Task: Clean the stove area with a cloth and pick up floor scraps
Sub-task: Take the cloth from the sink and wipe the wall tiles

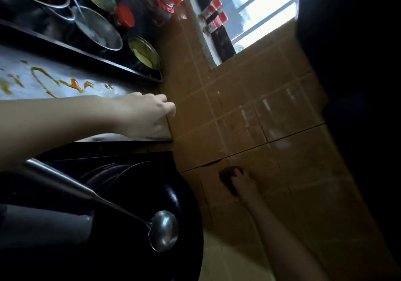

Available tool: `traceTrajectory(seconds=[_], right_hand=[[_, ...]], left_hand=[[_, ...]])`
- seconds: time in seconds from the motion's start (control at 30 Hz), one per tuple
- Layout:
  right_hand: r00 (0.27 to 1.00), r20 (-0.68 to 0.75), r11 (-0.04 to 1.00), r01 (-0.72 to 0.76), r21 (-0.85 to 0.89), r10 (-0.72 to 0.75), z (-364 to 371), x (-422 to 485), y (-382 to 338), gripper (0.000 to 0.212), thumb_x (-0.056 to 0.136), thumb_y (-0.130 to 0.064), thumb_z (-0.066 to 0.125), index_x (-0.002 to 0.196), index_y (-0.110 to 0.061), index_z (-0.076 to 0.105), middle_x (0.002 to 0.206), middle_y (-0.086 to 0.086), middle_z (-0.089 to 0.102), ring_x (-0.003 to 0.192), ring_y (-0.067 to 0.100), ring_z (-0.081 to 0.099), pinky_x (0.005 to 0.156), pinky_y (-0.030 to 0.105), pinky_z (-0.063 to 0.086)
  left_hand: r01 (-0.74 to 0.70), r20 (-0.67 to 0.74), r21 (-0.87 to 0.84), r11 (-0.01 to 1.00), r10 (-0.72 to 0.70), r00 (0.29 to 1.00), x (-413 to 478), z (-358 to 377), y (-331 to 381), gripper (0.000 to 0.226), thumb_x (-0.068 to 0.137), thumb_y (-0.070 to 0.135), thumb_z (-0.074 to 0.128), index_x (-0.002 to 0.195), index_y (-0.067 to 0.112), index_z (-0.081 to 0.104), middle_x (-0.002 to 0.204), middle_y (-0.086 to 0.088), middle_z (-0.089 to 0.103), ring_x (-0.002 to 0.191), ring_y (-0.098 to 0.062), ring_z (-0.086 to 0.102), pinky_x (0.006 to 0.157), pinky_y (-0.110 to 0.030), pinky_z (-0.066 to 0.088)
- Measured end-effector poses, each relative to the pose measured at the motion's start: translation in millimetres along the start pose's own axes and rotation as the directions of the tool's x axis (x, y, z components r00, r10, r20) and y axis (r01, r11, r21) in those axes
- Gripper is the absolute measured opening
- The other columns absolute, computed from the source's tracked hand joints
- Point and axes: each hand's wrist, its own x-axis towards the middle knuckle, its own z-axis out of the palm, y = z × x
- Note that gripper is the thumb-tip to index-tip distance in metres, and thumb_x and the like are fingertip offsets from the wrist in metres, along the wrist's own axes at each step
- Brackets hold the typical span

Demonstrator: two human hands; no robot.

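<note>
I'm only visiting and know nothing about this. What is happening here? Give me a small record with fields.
Left hand: grips the end of the counter, beside the wall
Right hand: presses a dark cloth against the tiled wall
Mess: orange spill streaked across the counter
Nearby: ladle lying over a black wok
View: dim, tilted, slightly blurred
</note>
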Motion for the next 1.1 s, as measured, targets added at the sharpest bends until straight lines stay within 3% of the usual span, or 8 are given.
traceTrajectory(seconds=[0.1, 0.23, 0.37, 0.47, 0.6, 0.77, 1.1], right_hand=[[0.995, -0.081, 0.998, 0.059, 0.019, -0.057, -3.6, 2.9, -11.8, 0.042, 0.098, -0.013, 0.04, 0.139, -0.012, 0.041, 0.153, 0.009, 0.025, 0.139, 0.032, 0.024, 0.109, 0.051, 0.027], [0.98, -0.173, 0.995, 0.101, -0.009, -0.101, -37.2, 19.6, -32.4, 0.049, 0.087, -0.005, 0.057, 0.133, -0.017, 0.046, 0.153, 0.005, 0.025, 0.132, 0.036, 0.031, 0.093, 0.043, 0.045], [0.949, -0.316, 0.98, 0.08, 0.182, -0.019, -65.3, 34.4, -66.1, 0.047, 0.089, 0.003, 0.048, 0.132, -0.016, 0.053, 0.15, 0.004, 0.036, 0.125, 0.035, 0.037, 0.1, 0.039, 0.041], [0.923, -0.383, 0.976, 0.105, 0.191, -0.024, -80.3, 37.8, -96.7, 0.047, 0.087, 0.001, 0.049, 0.129, -0.02, 0.056, 0.146, 0.002, 0.041, 0.117, 0.032, 0.043, 0.094, 0.042, 0.046], [0.932, -0.354, 0.97, 0.152, 0.19, -0.077, -90.4, 32.9, -126.5, 0.045, 0.085, -0.004, 0.054, 0.125, -0.023, 0.057, 0.146, -0.002, 0.04, 0.117, 0.03, 0.043, 0.087, 0.038, 0.048], [0.952, -0.306, 0.956, 0.116, 0.269, -0.03, -105.0, 11.6, -155.9, 0.043, 0.087, -0.005, 0.05, 0.125, -0.023, 0.056, 0.146, -0.003, 0.039, 0.116, 0.029, 0.042, 0.089, 0.041, 0.049], [0.971, -0.167, 0.945, -0.116, 0.307, 0.173, -121.8, -76.2, -179.8, 0.058, 0.082, 0.007, 0.054, 0.132, -0.022, 0.049, 0.151, 0.0, 0.032, 0.121, 0.028, 0.041, 0.087, 0.038, 0.052]], left_hand=[[0.035, 0.013, -0.006, 0.999, -0.035, 0.999, -7.0, -8.0, -14.5, 0.033, 0.092, 0.027, 0.046, 0.125, 0.026, 0.045, 0.123, 0.001, 0.047, 0.104, -0.022, 0.053, 0.08, -0.032, 0.037], [0.079, 0.031, -0.016, 0.997, -0.079, 0.996, -15.4, -18.5, -30.0, 0.032, 0.092, 0.028, 0.047, 0.124, 0.026, 0.045, 0.123, 0.001, 0.047, 0.107, -0.021, 0.052, 0.087, -0.035, 0.038], [0.108, 0.02, -0.013, 0.994, -0.108, 0.994, -21.6, -32.0, -54.6, 0.031, 0.093, 0.03, 0.047, 0.124, 0.026, 0.045, 0.123, 0.0, 0.047, 0.111, -0.02, 0.05, 0.092, -0.037, 0.037], [0.144, 0.008, -0.014, 0.99, -0.144, 0.99, -29.1, -41.6, -78.5, 0.031, 0.092, 0.029, 0.048, 0.124, 0.025, 0.046, 0.125, -0.002, 0.048, 0.114, -0.021, 0.049, 0.091, -0.037, 0.036], [0.15, 0.013, -0.002, 0.989, -0.15, 0.989, -39.4, -56.3, -109.0, 0.032, 0.092, 0.028, 0.047, 0.124, 0.025, 0.046, 0.123, -0.001, 0.048, 0.113, -0.02, 0.05, 0.091, -0.036, 0.037], [0.137, 0.124, 0.045, 0.99, -0.142, 0.982, -54.4, -61.5, -133.1, 0.034, 0.093, 0.028, 0.047, 0.127, 0.027, 0.043, 0.125, -0.001, 0.046, 0.114, -0.02, 0.05, 0.093, -0.036, 0.039], [-0.13, 0.307, 0.055, 0.99, 0.108, 0.945, -41.1, -88.5, -133.9, 0.034, 0.095, 0.027, 0.045, 0.128, 0.026, 0.041, 0.13, 0.003, 0.044, 0.118, -0.018, 0.048, 0.092, -0.032, 0.038]])
